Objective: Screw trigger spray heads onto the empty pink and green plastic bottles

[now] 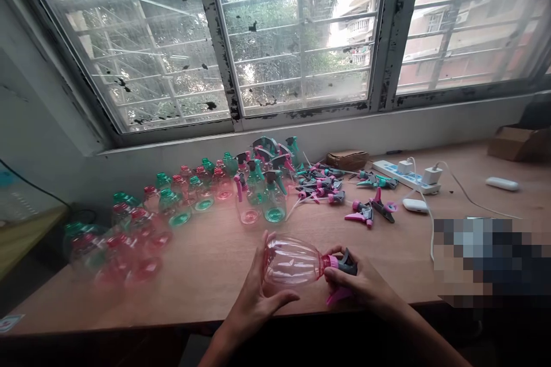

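Note:
A clear pink spray bottle (293, 262) lies on its side in the air above the table's front edge, its neck pointing right. My left hand (262, 284) supports the base end, with the palm against it and the thumb apart below. At the neck, my right hand (355, 281) pinches the pink collar of the grey and pink trigger sprayer (340, 264). The sprayer sits on the bottle mouth; whether it is fully tightened I cannot tell. My right fingers partly hide the trigger.
Open pink and green bottles (140, 229) crowd the left. Bottles with sprayers (258, 195) stand at the middle back. Loose trigger sprayers (321, 183) lie in a pile beside them. Farther right are a power strip (404, 175), white cables and a cardboard box (519, 142).

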Motion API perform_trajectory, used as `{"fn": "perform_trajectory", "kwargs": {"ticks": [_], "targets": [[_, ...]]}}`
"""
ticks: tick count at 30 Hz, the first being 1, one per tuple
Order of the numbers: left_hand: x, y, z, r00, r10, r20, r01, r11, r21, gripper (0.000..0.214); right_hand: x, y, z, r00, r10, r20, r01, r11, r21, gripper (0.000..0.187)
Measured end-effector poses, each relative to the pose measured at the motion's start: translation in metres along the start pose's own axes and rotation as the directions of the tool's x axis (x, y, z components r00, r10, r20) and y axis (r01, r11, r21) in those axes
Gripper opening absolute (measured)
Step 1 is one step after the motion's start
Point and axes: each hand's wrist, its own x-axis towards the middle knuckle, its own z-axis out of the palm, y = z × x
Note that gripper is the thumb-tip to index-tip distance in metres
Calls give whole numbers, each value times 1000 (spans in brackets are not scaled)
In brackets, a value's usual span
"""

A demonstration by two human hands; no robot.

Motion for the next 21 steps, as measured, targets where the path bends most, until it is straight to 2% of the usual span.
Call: {"fn": "perform_trajectory", "kwargs": {"ticks": [4,9,11,14,16,21], "targets": [[2,0,1,999,-30,-34,30,1000,-1,103,1,2,0,1000,2,-11,-2,1000,-23,43],[-1,-11,1,999,43,-32,-41,996,82,91,5,6,-2,999,14,-30,-13,999,44,45],[-2,-12,2,998,51,-34,-49,997,63,94,5,6,-2,999,10,-33,-8,999,48,45],[-1,-8,1,999,-6,-35,6,1000,0,106,4,6,-2,1000,19,-22,-18,1000,24,46],[0,-5,1,999,-35,-37,34,999,-20,104,3,7,-2,999,23,-22,-23,1000,11,46],[1,-1,2,999,-18,-44,16,999,-36,100,4,7,-3,999,18,-39,-19,1000,0,48]]}}
